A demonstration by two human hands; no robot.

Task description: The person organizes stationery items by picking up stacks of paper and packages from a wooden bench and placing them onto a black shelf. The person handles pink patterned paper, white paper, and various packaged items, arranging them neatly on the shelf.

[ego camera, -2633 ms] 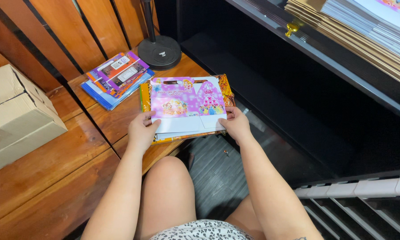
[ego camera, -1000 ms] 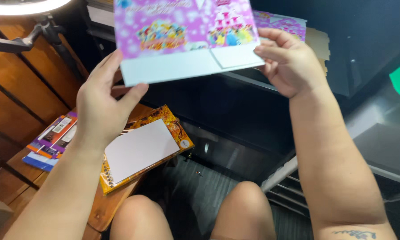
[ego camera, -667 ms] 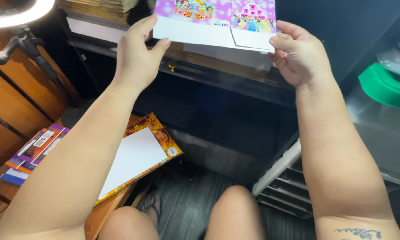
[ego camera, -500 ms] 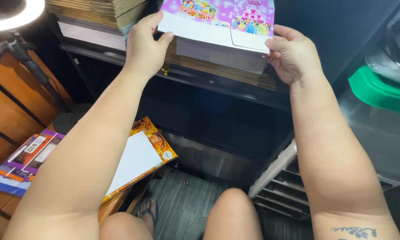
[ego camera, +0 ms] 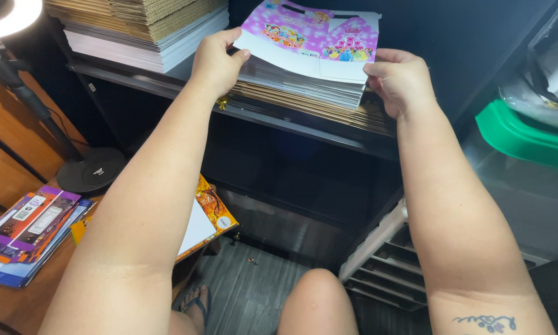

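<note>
The flat pink carton (ego camera: 307, 40), printed with cartoon figures above a white lower panel, lies on top of the stack (ego camera: 304, 84) at the shelf (ego camera: 291, 121) front edge. You reach up with both arms outstretched. Your left hand (ego camera: 216, 62) pinches its left edge; your right hand (ego camera: 398, 79) pinches its right corner.

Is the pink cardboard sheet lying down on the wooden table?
No, both the left hand and the right hand hold the pink cardboard sheet up on a stack of sheets on the shelf.
</note>
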